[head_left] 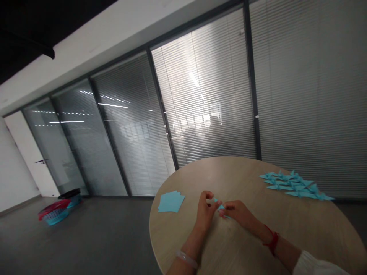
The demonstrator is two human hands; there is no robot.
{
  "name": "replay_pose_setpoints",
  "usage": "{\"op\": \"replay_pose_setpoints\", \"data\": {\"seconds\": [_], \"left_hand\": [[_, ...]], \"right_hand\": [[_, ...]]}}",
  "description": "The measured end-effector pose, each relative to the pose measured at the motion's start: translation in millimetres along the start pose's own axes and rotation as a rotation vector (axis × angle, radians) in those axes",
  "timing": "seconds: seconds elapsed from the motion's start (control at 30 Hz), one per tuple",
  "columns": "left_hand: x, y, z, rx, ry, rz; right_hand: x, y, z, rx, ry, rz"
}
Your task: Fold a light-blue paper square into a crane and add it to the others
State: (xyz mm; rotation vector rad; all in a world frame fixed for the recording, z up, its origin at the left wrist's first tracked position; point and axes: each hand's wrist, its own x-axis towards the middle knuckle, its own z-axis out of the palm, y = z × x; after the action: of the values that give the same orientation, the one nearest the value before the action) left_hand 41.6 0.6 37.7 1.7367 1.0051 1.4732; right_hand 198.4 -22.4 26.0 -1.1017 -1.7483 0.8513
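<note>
Between my two hands, a little above or on the wooden table (183, 236), is a small folded piece of blue paper (220, 207), mostly covered by fingers. My left hand (207, 210) pinches its left side with thumb and fingers. From the right, my right hand (236, 212) grips the other side with closed fingertips. Left of my hands lies a loose stack of blue square paper sheets (171, 201), slightly fanned. At the table's far right, several folded blue paper cranes (295, 186) sit close together in rows.
The round table's edge curves along the left and far sides. Glass partitions with blinds (212, 95) stand behind it. On the floor at left are a blue basket with a red rim cover (54, 212) and a black-topped one (73, 196), near a white door (31, 156).
</note>
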Motion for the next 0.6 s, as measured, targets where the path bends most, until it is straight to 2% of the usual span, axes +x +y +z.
{"op": "replay_pose_setpoints", "data": {"seconds": [0.03,0.13,0.37,0.53,0.6], "left_hand": [[-0.7,1.8,-0.3,0.043,0.000,0.046],[-2.8,6.9,-0.5,0.105,-0.115,0.109],[-8.5,9.2,0.5,0.122,-0.312,0.007],[-6.2,4.5,0.8,0.041,-0.306,-0.032],[-4.6,3.1,1.7,0.000,-0.302,-0.053]], "right_hand": [[0.2,0.3,-0.2,-0.003,-0.009,-0.007],[1.6,2.9,-0.7,-0.001,-0.022,-0.018],[3.5,8.4,-0.4,0.101,0.034,-0.039],[4.9,10.9,1.1,0.088,-0.037,-0.080],[4.5,11.2,1.6,0.078,-0.016,-0.080]]}}
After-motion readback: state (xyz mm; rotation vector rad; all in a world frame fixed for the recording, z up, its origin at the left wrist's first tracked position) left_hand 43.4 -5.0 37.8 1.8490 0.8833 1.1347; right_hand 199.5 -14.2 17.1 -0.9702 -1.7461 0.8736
